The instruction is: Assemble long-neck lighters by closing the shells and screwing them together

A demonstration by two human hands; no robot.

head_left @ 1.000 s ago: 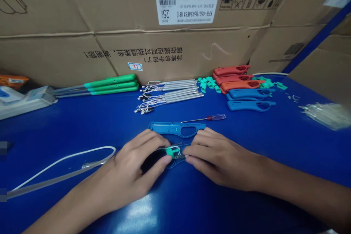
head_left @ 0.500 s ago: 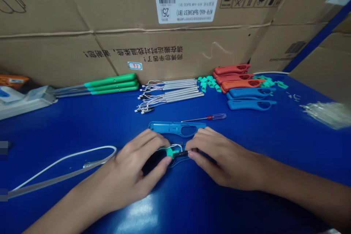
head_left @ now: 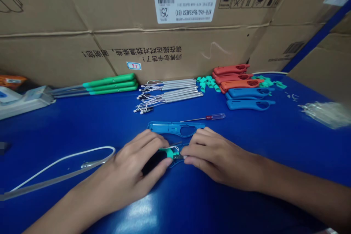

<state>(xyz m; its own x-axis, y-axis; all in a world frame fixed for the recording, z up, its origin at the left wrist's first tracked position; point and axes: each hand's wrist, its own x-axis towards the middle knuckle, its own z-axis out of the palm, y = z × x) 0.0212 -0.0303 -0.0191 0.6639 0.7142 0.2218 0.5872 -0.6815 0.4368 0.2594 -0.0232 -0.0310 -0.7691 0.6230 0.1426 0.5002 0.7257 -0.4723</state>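
Observation:
My left hand (head_left: pixel 142 157) pinches a green plastic piece (head_left: pixel 168 151) between thumb and fingers. Thin white wires (head_left: pixel 175 147) loop from it toward a small black block-shaped part (head_left: pixel 178 157). The thumb and fingers of my right hand (head_left: pixel 205 153) close on the pale end of that black part. Under both hands lies a blue plastic shell half, mostly hidden by the fingers. Just beyond them, another blue shell half (head_left: pixel 164 128) with an oval opening rests on the blue table (head_left: pixel 233 212).
Behind the shell lies a screwdriver (head_left: pixel 216 116). Farther back are metal rods with wires (head_left: pixel 181 97), green caps (head_left: pixel 208 82), red shells (head_left: pixel 230 69), blue shells (head_left: pixel 246 105) and green-handled sticks (head_left: pixel 112 85). A white cable (head_left: pixel 63 159) lies left; a cardboard box (head_left: pixel 109 11) stands behind.
My right hand has moved slightly left, closer to my left hand, and less of the black part shows. The left hand keeps its grip, and the whole view shifts slightly.

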